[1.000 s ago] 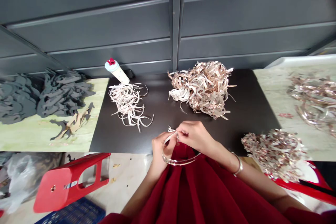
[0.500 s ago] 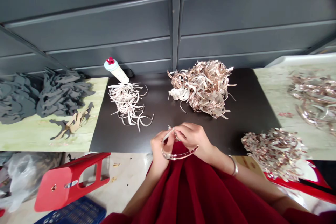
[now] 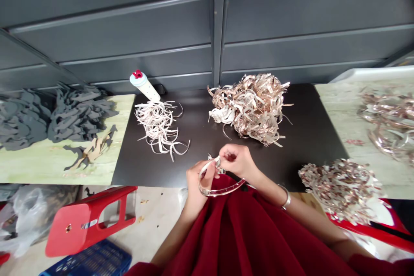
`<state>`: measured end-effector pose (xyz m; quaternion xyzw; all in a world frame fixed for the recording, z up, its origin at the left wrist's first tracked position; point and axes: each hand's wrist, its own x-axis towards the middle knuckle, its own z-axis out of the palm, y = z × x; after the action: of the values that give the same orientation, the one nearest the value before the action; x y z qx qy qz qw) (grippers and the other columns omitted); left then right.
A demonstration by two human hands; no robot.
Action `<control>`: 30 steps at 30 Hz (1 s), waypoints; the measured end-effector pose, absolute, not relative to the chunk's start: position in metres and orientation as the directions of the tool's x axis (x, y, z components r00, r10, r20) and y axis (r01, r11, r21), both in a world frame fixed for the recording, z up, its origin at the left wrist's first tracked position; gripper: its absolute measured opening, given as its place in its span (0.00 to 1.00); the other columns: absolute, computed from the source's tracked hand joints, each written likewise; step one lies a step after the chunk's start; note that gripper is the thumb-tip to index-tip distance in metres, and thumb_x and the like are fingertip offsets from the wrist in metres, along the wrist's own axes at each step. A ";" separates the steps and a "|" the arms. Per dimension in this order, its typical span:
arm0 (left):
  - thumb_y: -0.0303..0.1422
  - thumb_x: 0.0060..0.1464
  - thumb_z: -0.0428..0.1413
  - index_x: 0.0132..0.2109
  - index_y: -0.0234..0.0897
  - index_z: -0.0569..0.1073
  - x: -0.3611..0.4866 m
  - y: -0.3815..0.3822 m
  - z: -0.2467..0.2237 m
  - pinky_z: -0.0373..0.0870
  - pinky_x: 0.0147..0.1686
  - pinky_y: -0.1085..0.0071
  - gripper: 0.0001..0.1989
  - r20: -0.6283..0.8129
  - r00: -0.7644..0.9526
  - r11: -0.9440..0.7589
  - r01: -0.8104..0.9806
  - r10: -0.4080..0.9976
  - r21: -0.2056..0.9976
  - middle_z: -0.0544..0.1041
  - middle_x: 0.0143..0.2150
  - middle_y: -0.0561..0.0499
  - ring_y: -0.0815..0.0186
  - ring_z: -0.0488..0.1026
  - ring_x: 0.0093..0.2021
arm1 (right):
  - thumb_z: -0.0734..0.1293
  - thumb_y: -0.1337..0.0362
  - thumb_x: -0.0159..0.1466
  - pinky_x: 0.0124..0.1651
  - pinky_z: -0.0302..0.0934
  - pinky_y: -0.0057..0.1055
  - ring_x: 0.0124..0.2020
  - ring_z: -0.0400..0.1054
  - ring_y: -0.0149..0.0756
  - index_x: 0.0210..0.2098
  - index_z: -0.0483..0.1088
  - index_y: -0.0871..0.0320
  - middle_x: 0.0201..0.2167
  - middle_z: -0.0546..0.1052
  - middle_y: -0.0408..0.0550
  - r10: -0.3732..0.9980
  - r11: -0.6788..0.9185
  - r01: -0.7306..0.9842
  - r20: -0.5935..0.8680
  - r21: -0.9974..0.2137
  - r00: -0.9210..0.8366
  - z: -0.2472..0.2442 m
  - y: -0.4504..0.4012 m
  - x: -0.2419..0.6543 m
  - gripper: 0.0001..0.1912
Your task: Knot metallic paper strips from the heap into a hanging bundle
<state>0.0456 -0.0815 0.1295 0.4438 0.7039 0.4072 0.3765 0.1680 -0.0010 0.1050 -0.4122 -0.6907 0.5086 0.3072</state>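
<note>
A curved strip (image 3: 221, 192), shiny rose-gold on its outer face and pale on the back, loops at the front edge of the dark table top. My left hand (image 3: 198, 183) is closed on its upper part, thumb on top. Against the strip's upper end my right hand (image 3: 237, 159) pinches with thumb and fingertips; small pale scraps show between the hands. Beyond lies a heap of rose-gold and white strips (image 3: 258, 110). Thin white strips (image 3: 158, 127) lie in a loose tangle farther left.
A white bottle with a red cap (image 3: 145, 87) stands by the grey panel wall. Dark grey cut pieces (image 3: 82, 116) are heaped at left. Rose-gold scraps (image 3: 339, 185) pile up at the front right. A red stool (image 3: 74, 224) and a blue crate (image 3: 93, 261) sit below.
My right hand has risen slightly and its fingers curl more at the strip's upper end. My left hand stays nearly in place with the strip.
</note>
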 end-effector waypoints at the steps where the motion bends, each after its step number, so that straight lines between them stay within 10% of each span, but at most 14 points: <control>1: 0.36 0.59 0.51 0.28 0.34 0.76 0.045 -0.082 0.129 0.64 0.28 0.74 0.15 -0.184 -0.333 0.286 0.289 0.925 0.914 0.74 0.22 0.52 0.68 0.71 0.24 | 0.62 0.67 0.53 0.23 0.52 0.24 0.19 0.56 0.26 0.21 0.64 0.58 0.17 0.64 0.39 0.879 0.093 0.225 -0.026 -0.970 -0.475 0.102 -0.002 0.169 0.05; 10: 0.32 0.55 0.53 0.28 0.36 0.78 0.027 -0.077 0.129 0.63 0.27 0.75 0.11 -0.065 -0.203 0.158 0.482 0.977 0.862 0.75 0.21 0.53 0.69 0.70 0.23 | 0.69 0.63 0.55 0.29 0.59 0.26 0.26 0.65 0.30 0.26 0.73 0.60 0.24 0.74 0.45 0.841 0.021 0.194 -0.088 -0.981 -0.533 0.112 0.000 0.179 0.06; 19: 0.47 0.49 0.57 0.20 0.34 0.68 0.037 -0.071 0.116 0.57 0.19 0.76 0.22 -0.457 -0.084 0.433 -0.205 0.886 0.878 0.66 0.15 0.55 0.74 0.61 0.16 | 0.74 0.60 0.50 0.25 0.53 0.25 0.20 0.58 0.25 0.22 0.73 0.62 0.18 0.71 0.40 0.663 -0.430 -0.036 -0.289 -0.902 -0.691 0.111 0.008 0.183 0.11; 30: 0.47 0.53 0.56 0.24 0.35 0.66 0.023 -0.070 0.135 0.59 0.25 0.74 0.20 -0.207 0.073 0.191 0.187 0.976 0.964 0.67 0.21 0.55 0.71 0.62 0.23 | 0.75 0.58 0.50 0.25 0.52 0.25 0.20 0.59 0.26 0.22 0.74 0.62 0.18 0.71 0.41 0.644 -0.527 -0.148 -0.279 -0.837 -0.712 0.108 -0.004 0.176 0.13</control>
<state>0.0233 -0.0701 0.1346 0.5125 0.5672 0.3767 0.5232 0.1761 -0.0042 0.1083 -0.2932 -0.4228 0.8231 0.2405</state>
